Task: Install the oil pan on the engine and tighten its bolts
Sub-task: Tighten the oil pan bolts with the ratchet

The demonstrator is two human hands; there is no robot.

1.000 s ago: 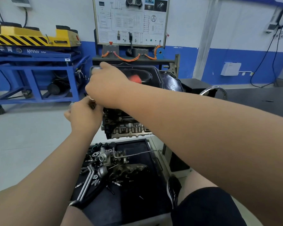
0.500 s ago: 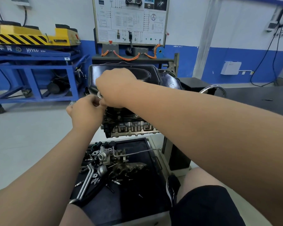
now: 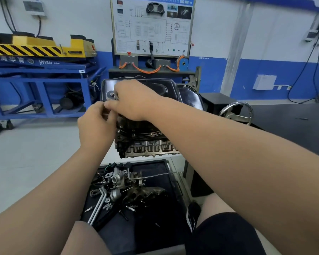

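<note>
The black oil pan point(image 3: 155, 87) lies on top of the engine point(image 3: 145, 144), which hangs on a stand in front of me. My right hand point(image 3: 134, 100) rests over the pan's near left part, its fingertips pinched together at the pan's left edge. My left hand point(image 3: 95, 124) comes up from below and meets those fingertips with curled fingers. Whatever small part sits between the fingers is hidden, and I cannot tell which hand has it. A round boss point(image 3: 110, 93) on the pan shows just beyond the hands.
Below the engine a black tray point(image 3: 155, 227) holds several loose engine parts, pipes and bolts. A chrome handwheel point(image 3: 236, 111) sticks out at the stand's right. A blue lift table point(image 3: 44, 70) stands left, a wiring board point(image 3: 151, 26) behind. My knee point(image 3: 225, 232) is at the lower right.
My right hand has slid down from the pan's far left corner to its near left edge and now meets my left hand. A small shiny piece seen between the hands is now covered.
</note>
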